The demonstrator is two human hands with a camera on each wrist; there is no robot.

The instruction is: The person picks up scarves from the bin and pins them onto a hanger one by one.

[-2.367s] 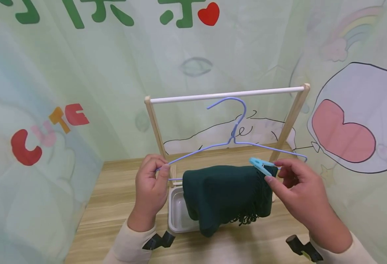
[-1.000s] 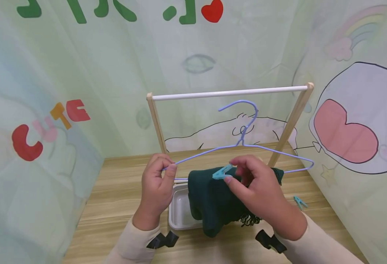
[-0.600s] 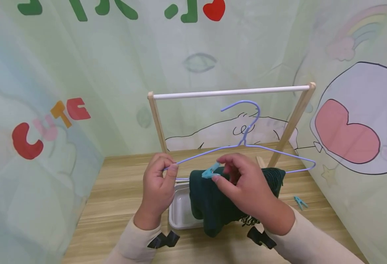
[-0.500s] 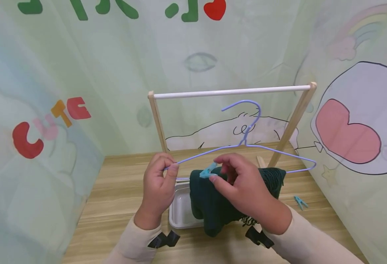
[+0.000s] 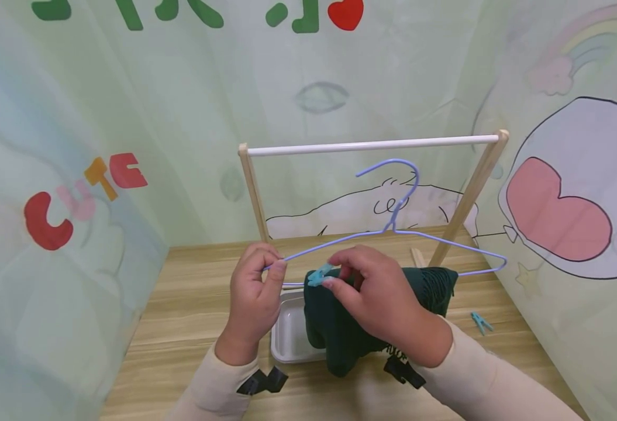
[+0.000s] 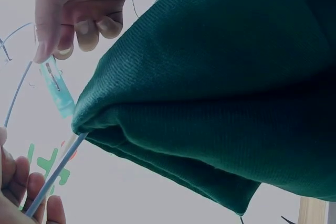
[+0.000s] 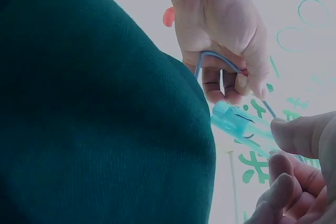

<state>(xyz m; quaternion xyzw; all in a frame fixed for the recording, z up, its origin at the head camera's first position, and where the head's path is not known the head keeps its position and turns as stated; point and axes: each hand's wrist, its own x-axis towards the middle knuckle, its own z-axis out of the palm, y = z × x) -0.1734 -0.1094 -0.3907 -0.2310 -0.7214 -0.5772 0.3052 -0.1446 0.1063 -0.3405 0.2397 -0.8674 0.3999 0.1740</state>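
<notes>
Clearly, blue clothespin (image 5: 318, 276) between both hands (image 5: 254, 292) (image 5: 376, 292)

The head view looked forward and down from above at the rack (image 5: 374, 145) and clip (image 5: 319, 276). From closer, each wrist view faced past the cloth (image 6: 210, 61), large in frame, to the wall (image 5: 208, 99); both shared the left hand (image 7: 223, 24), right hand (image 6: 81, 6) and clip.

Plain cream sleeves (image 5: 484, 371), angular black pieces (image 5: 255, 383) attached.
</notes>
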